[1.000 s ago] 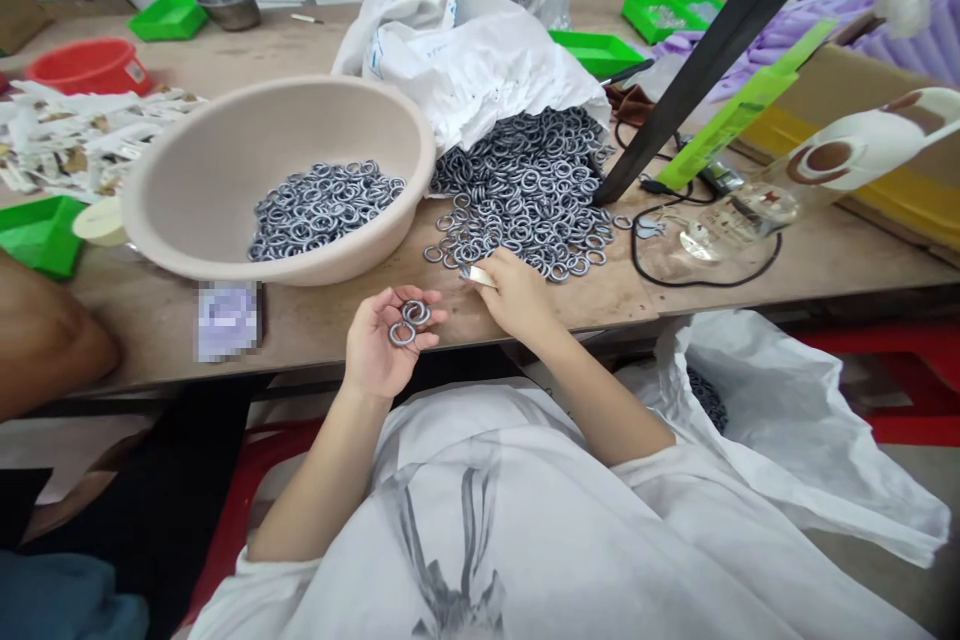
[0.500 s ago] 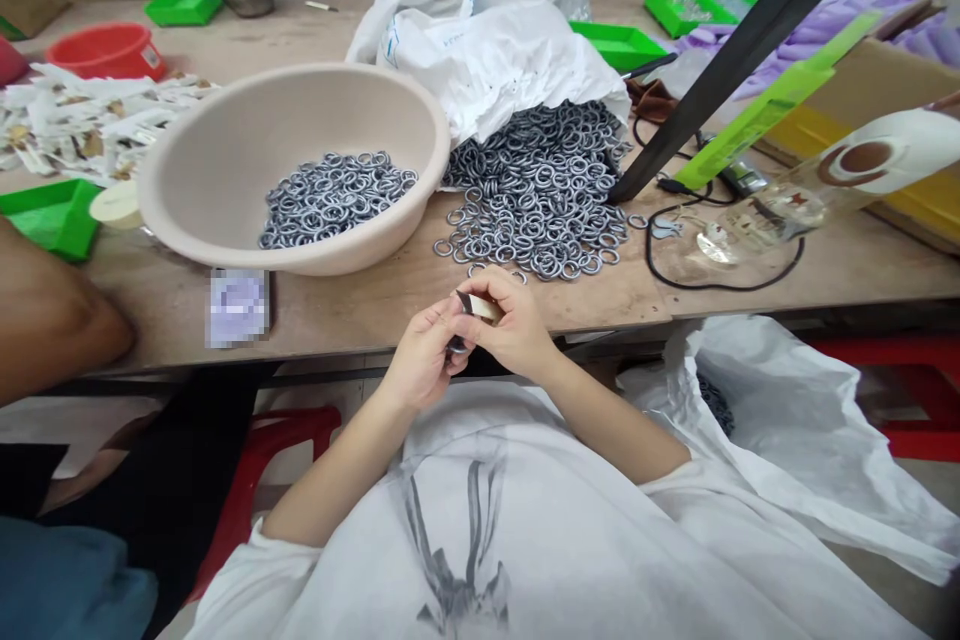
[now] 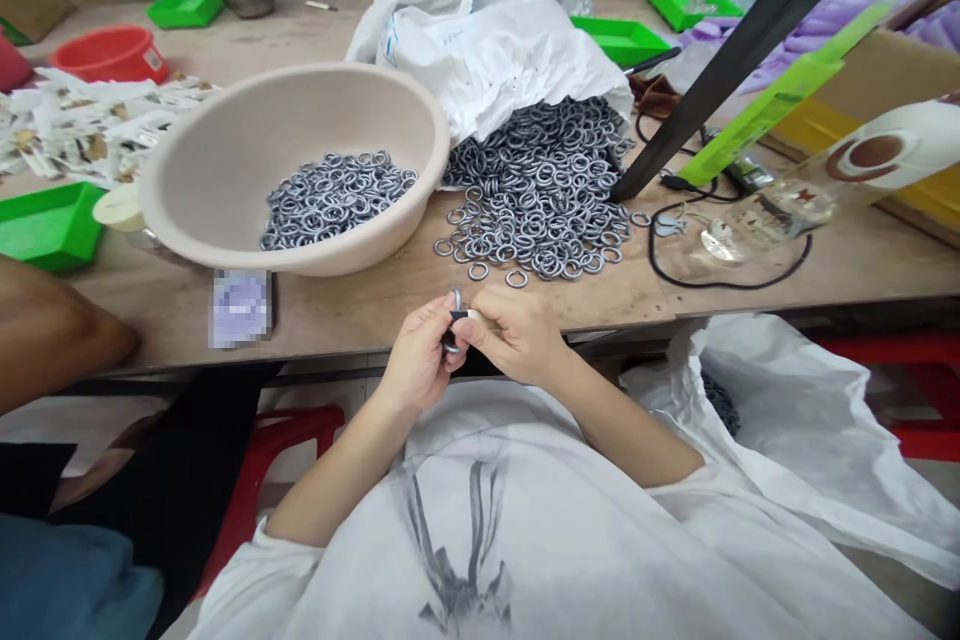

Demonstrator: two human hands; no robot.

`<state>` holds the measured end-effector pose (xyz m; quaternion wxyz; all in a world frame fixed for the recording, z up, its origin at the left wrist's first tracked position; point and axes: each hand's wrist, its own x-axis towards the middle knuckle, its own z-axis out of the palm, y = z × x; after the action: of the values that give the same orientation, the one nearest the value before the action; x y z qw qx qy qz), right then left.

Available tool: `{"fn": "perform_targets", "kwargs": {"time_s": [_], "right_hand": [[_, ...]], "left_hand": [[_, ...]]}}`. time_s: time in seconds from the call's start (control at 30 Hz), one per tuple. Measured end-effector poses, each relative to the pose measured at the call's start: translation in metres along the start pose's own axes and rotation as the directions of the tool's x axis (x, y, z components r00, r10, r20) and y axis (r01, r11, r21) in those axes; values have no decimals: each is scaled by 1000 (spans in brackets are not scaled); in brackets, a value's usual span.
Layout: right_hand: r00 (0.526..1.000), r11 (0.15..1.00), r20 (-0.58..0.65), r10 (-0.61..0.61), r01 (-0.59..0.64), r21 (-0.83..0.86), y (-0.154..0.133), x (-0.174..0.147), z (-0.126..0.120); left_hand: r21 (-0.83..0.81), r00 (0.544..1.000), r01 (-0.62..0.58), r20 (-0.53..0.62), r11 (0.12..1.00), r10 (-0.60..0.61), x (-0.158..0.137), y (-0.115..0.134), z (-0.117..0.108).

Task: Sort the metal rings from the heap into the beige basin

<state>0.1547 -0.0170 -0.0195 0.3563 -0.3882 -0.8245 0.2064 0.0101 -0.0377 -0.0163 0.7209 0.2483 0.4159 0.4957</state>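
In front of my body, at the table's near edge, both hands meet. My left hand [image 3: 418,352] is closed, its fingertips pinching a grey ring [image 3: 457,298] whose upper edge sticks out above the thumb. My right hand [image 3: 519,335] is closed round a small cream-coloured tool with a dark flat end [image 3: 458,315]; this end lies against the ring, and fingers cover most of the tool, so its exact kind does not show. Just beyond my hands, loose grey rings [image 3: 540,210] spill from a white sack [image 3: 502,50]. More rings lie in a large beige basin [image 3: 202,160].
A dark slanting post [image 3: 720,90] rises right of the rings. A glass bottle [image 3: 787,210] and a black cord lie beyond it. Left are a phone [image 3: 240,308], a green tray [image 3: 49,225] and another person's arm [image 3: 52,330]. An open white bag [image 3: 787,420] hangs low right.
My right hand has turned so that its fingers cover more of the cream tool. The ring's edge now shows above my left fingertips.
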Motion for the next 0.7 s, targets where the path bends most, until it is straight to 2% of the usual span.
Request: {"fn": "perform_targets", "kwargs": {"time_s": [0.1,0.4,0.47,0.53,0.6,0.7], "right_hand": [[1000,1000,16,-13,13,-18,1,1,-2],[997,995,55,47,-52,88,3,0,-2],[990,986,15,138,-139,93,14,3,-2],[956,954,-65,286,-278,116,25,6,-3],[914,906,-108,390,-361,219,29,7,-4],[950,838,-21,310,-263,478,21,7,-2]], "left_hand": [[2,1000,-12,14,1000,12,0,0,-1],[19,998,36,42,999,-37,0,1,-6],[43,997,36,73,998,-39,-2,1,-6],[87,988,57,141,995,-69,-6,1,-5],[116,977,84,186,990,-104,-9,0,-3],[82,990,67,117,994,-76,-7,-1,-1]]}}
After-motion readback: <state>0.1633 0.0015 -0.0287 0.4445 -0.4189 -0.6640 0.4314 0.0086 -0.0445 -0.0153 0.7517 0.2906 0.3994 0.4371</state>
